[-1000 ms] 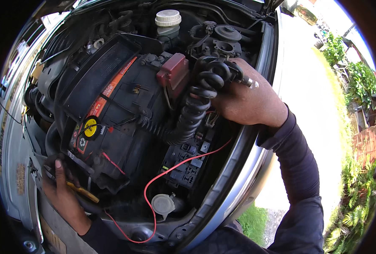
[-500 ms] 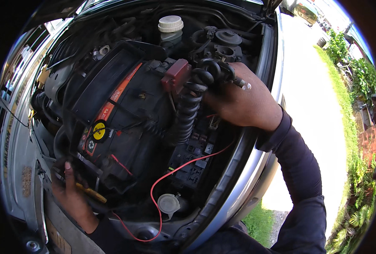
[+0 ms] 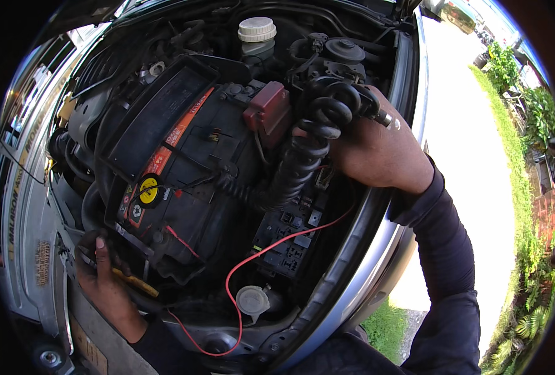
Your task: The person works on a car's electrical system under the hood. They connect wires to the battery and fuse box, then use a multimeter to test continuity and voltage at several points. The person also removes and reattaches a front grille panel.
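My right hand [image 3: 380,153] is closed over the fuse box [image 3: 284,240] on the right of the engine bay. It grips what looks like a test light [image 3: 385,117], whose metal end and clear tip stick out above the hand. From there a thick coiled black cord [image 3: 299,156] droops across to the car battery [image 3: 212,150]. Most of my right fingers are hidden behind the coils. My left hand [image 3: 105,278] is curled at the battery's front corner, thumb raised, around something I cannot make out. Beside it lies a yellow stick-like piece [image 3: 137,282].
A thin red wire [image 3: 246,259] loops from the fuse box to the front panel. Around are a dark red terminal cover [image 3: 268,115], a white-capped reservoir [image 3: 257,31], a pale round cap [image 3: 252,301] and the silver fender [image 3: 359,275]. Grass and plants lie beyond the fender.
My right hand has shifted slightly right, and the coiled cord has swung and stretched rightward with it. My left hand stays by the battery corner. The whole view has moved a little.
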{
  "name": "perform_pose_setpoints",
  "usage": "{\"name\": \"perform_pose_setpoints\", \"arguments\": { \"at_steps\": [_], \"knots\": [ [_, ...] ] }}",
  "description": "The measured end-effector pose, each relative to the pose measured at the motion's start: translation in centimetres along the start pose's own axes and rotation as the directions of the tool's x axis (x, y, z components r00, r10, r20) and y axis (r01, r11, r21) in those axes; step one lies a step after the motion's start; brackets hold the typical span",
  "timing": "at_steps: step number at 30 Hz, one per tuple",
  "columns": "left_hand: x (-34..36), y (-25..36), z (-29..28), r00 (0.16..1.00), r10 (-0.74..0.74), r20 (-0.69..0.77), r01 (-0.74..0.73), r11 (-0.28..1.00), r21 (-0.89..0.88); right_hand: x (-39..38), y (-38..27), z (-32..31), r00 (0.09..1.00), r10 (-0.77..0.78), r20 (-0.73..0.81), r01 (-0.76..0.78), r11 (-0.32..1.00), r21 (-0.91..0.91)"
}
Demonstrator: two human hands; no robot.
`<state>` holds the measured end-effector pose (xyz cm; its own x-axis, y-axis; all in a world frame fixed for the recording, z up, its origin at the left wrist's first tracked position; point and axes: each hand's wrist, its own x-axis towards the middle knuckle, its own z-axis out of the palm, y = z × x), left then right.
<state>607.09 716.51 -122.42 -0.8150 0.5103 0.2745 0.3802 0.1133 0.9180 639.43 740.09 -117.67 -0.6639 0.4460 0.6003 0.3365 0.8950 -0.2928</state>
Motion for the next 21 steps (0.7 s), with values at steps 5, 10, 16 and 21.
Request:
{"name": "perform_pose_setpoints", "arguments": {
  "at_steps": [5,10,16,21],
  "knots": [
    [-0.1,0.1,0.0,0.999,0.015,0.029,-0.015,1.000,-0.001,-0.1,0.0,0.3,0.999,-0.024,-0.048,0.030,0.990,0.139],
    [-0.2,0.4,0.7,0.999,0.004,-0.051,-0.002,1.000,0.028,-0.3,0.8,-0.2,0.996,-0.080,-0.035,0.084,0.992,0.097],
    [0.3,-0.4,-0.2,1.000,-0.009,-0.016,0.010,0.999,0.044,-0.2,0.5,-0.3,0.992,-0.115,-0.060,0.121,0.986,0.116],
    [0.4,-0.8,-0.5,0.998,-0.039,-0.052,0.040,0.999,0.018,-0.1,0.6,-0.4,0.997,0.023,0.072,-0.038,0.978,0.203]
  ]
}}
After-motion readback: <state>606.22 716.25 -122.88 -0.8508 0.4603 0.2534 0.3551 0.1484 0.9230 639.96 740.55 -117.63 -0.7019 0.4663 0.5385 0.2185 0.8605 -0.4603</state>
